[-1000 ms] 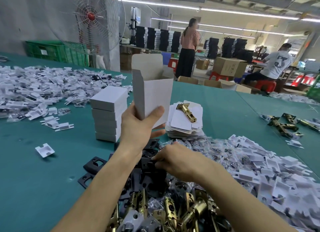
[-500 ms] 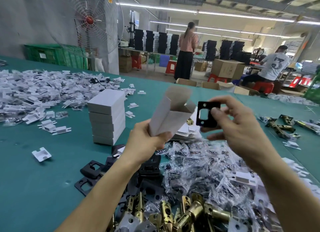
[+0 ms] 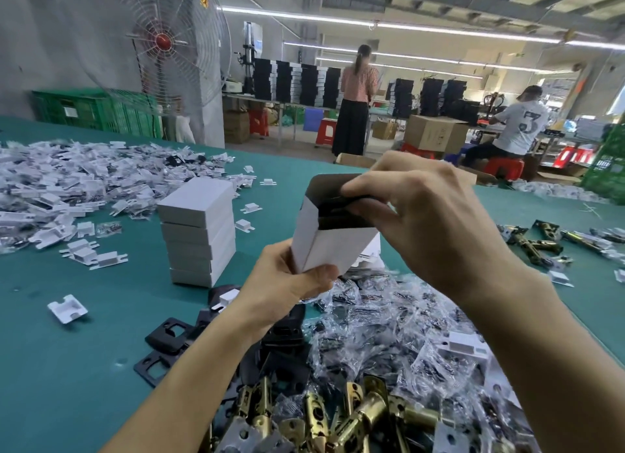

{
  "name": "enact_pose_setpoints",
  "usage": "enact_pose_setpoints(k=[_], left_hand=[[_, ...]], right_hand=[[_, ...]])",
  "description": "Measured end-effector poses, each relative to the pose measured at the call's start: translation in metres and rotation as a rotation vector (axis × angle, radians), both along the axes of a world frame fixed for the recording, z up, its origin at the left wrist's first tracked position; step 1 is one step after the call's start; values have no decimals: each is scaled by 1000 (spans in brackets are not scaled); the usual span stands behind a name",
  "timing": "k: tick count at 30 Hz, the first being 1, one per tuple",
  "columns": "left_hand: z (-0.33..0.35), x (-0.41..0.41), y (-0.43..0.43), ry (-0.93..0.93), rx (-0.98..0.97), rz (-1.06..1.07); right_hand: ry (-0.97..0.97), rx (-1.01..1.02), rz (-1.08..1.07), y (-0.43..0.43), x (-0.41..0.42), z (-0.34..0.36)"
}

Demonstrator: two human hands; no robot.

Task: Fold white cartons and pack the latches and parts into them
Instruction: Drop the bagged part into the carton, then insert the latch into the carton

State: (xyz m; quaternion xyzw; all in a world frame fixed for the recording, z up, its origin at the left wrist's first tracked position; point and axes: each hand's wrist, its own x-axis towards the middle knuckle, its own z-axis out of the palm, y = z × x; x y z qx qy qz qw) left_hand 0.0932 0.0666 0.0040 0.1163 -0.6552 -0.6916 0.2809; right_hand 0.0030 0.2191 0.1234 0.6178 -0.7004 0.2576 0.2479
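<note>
My left hand [image 3: 287,283] grips the bottom of an open white carton [image 3: 333,246], tilted with its mouth up toward me. My right hand [image 3: 429,216] is at the carton's mouth, its fingers pinching a black plate [image 3: 338,204] that sits partly inside the opening. Below my arms lie black strike plates [image 3: 165,334], brass latches [image 3: 368,412] and small clear bags of parts [image 3: 382,320]. A stack of closed white cartons [image 3: 198,229] stands just left of the carton I hold.
A wide heap of white plastic inserts [image 3: 61,182] covers the far left of the green table [image 3: 67,368]. More brass latches [image 3: 531,243] lie at the right. One loose white insert [image 3: 67,309] lies near left. Two people work in the background.
My right hand lifted a black plate out of the pile, carried it up to the carton and now pushes it into the mouth. My left hand tilted the carton toward the right hand.
</note>
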Motion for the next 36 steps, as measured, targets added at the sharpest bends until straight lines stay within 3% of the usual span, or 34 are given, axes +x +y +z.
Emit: enact_pose_setpoints(k=[3,7,17,23,29,33,36], left_hand=[[2,1,0,67,94,-4],[3,0,1,95,71,35],[0,1,3,-98,-73,9],[-3,2,3,-155,-82,-13],[1,3,4,-119,2,-12],[4,5,5,-110,3,-22],[2,5,5,-122,-28,-10]], right_hand=[[133,56,15,-4,14,5],[261,166,-92,-10,31,9],[134,353,-449,-25,15,9],[-98,484,-362,-31,-3,2],[-213,401,-158,-28,-14,1],[-244,325,-107,-27,-18,0],[-200,434,-143,-26,-18,1]])
